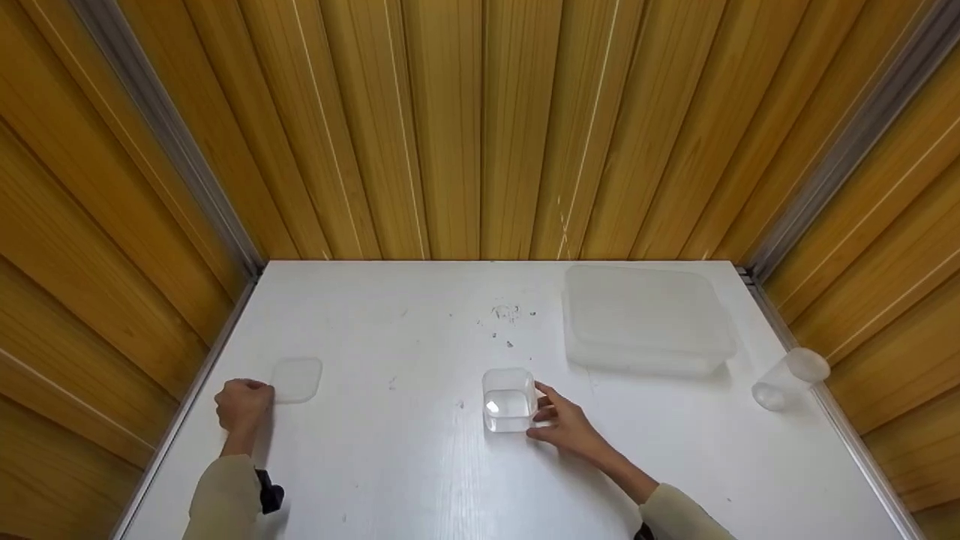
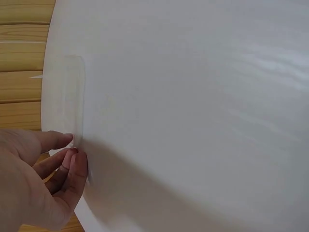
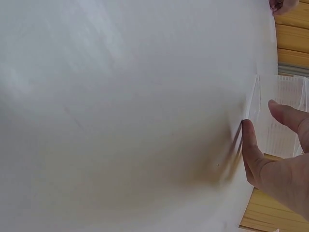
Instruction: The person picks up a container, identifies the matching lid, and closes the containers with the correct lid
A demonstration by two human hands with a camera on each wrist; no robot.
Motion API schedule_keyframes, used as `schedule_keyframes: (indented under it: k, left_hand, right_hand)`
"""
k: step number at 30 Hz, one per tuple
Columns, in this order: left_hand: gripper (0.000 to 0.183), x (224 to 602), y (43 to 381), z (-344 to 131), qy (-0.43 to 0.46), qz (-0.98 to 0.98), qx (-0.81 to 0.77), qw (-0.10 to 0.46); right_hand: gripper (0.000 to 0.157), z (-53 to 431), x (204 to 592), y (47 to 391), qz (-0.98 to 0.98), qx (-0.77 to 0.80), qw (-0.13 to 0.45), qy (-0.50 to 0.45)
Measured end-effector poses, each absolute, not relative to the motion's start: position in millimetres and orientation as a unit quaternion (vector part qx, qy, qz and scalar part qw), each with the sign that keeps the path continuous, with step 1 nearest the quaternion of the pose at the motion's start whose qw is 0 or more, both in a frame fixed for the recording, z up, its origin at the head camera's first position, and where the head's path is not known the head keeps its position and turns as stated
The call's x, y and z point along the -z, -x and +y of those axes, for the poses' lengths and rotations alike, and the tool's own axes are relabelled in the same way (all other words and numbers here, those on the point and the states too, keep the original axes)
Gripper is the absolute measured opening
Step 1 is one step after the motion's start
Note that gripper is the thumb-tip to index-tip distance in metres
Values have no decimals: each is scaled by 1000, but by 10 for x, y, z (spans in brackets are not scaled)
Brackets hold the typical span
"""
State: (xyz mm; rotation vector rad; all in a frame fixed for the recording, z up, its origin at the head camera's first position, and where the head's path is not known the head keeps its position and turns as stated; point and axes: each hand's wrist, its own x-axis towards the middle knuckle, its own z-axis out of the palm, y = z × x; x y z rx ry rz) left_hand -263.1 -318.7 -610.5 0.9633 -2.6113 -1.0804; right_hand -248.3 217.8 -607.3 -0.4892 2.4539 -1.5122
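Near the left edge of the white table, my left hand (image 1: 244, 405) pinches the corner of a thin translucent square lid (image 1: 297, 379). The left wrist view shows the lid (image 2: 73, 104) edge-on, with thumb and fingertips meeting at its near end. A small clear square container (image 1: 508, 401) stands at the middle of the table. My right hand (image 1: 566, 427) grips its right side, thumb toward the front and fingers farther back. In the right wrist view, the thumb and fingers lie against the ribbed-looking clear wall of the container (image 3: 275, 116).
A large frosted rectangular box (image 1: 645, 315) sits at the back right. By the right edge lies a translucent cylinder (image 1: 790, 379), on its side or tilted. Dark specks (image 1: 506, 313) mark the table near the back. Wood-panelled walls (image 1: 480, 127) enclose three sides.
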Motion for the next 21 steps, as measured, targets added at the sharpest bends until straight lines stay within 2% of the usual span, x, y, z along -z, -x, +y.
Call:
schedule_keyframes:
  k: [6, 13, 17, 21]
  left_hand:
    - [31, 6005, 2601, -3188, -313, -861, 398, 47]
    - [37, 5834, 2646, -3069, -288, -797, 532, 8]
    - [34, 5650, 2749, -2822, -222, -821, 524, 50]
    - [23, 5397, 2878, -2408, -130, -880, 428, 161]
  right_hand:
    - [78, 2248, 6059, 2445, 829, 517, 114, 183]
    - [69, 2358, 6024, 2443, 830, 512, 121, 184]
    - [64, 2428, 5983, 2439, 835, 510, 126, 166]
    - [58, 2501, 5952, 2442, 836, 512, 118, 158]
